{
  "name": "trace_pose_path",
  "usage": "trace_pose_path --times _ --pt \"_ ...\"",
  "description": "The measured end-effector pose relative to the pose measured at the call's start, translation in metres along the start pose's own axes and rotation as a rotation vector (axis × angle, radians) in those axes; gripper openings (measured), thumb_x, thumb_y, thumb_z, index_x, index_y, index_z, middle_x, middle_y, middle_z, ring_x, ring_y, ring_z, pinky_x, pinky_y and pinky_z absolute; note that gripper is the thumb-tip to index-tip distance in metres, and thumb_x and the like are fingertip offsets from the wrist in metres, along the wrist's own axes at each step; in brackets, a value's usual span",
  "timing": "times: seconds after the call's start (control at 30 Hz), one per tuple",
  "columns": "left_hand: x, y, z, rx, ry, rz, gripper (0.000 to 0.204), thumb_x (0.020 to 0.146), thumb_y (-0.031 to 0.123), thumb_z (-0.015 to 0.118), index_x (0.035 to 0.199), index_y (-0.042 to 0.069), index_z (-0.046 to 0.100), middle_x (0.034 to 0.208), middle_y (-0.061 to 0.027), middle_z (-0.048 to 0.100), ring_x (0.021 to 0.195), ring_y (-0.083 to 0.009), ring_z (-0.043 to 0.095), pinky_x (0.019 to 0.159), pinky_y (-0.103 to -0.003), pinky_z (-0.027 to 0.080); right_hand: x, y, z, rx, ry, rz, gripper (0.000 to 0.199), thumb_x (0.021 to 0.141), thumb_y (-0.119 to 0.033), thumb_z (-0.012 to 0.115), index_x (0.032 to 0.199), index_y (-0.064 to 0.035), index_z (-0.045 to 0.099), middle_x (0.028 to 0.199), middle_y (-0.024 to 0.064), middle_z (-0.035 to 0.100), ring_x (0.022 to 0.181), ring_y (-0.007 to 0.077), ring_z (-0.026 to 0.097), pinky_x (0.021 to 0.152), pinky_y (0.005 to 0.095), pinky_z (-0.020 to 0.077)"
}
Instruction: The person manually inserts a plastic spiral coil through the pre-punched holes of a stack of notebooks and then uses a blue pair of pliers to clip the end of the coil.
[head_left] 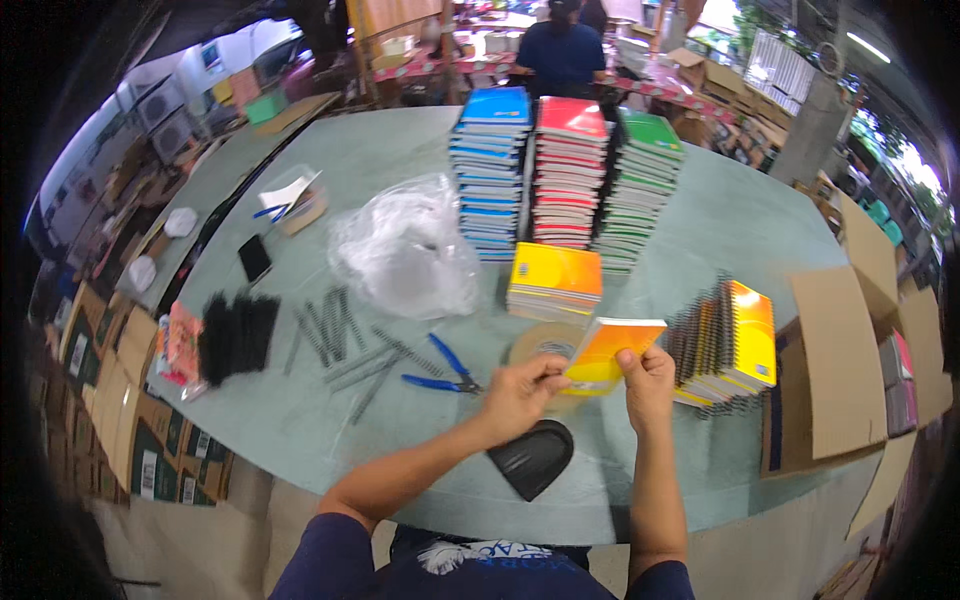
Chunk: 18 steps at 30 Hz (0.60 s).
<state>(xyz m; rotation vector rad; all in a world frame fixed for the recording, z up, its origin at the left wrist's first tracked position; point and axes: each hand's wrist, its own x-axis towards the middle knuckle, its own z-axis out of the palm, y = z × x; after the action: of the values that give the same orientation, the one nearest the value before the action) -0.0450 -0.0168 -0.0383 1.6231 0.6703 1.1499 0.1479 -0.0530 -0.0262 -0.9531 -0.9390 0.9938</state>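
Observation:
Low over the near middle of the table I hold a yellow-orange notebook (612,352) tilted up between both hands. My right hand (650,388) grips its right side, thumb on the cover. My left hand (522,398) is closed, fingertips pinched at the notebook's left edge; whether a coil is also between them I cannot tell. Behind the notebook lies a round tan ring, like a tape roll (535,342). Blue-handled pliers (445,372) rest left of my left hand, beside loose black spiral coils (335,325). Below my hands is a black curved case (535,460).
Tall blue (490,175), red (570,170) and green notebook stacks (642,190) stand behind a short yellow stack (553,275). Coil-bound yellow notebooks (725,345) and an open carton (840,370) are right. Left are a plastic bag (405,245), phone (254,259) and coil bundle (238,335).

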Motion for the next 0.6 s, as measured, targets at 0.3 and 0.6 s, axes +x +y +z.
trace_pose_path --times 0.3,0.6 --pt "-0.064 -0.005 -0.172 1.034 0.214 -0.344 0.015 0.074 0.013 0.068 0.079 0.003 0.058 0.076 -0.0136 0.060 0.070 -0.0301 0.058 0.063 -0.039 0.045 0.001 -0.036 0.037 -1.052 -0.276 -0.229 0.020 0.073 -0.013 0.069 0.093 -0.0081 0.067 0.080 0.0163 0.065 0.073 0.0328 0.062 0.065 0.0375 0.0484" --pt "-0.089 -0.052 -0.203 0.914 0.237 -0.163 0.024 0.084 0.023 0.058 0.097 0.003 0.057 0.083 -0.0170 0.061 0.080 -0.0337 0.058 0.071 -0.038 0.045 0.010 -0.030 0.063 -1.311 -0.284 -0.275 0.016 0.074 -0.018 0.068 0.088 -0.0104 0.065 0.072 0.0148 0.063 0.066 0.0330 0.061 0.058 0.0407 0.0465"
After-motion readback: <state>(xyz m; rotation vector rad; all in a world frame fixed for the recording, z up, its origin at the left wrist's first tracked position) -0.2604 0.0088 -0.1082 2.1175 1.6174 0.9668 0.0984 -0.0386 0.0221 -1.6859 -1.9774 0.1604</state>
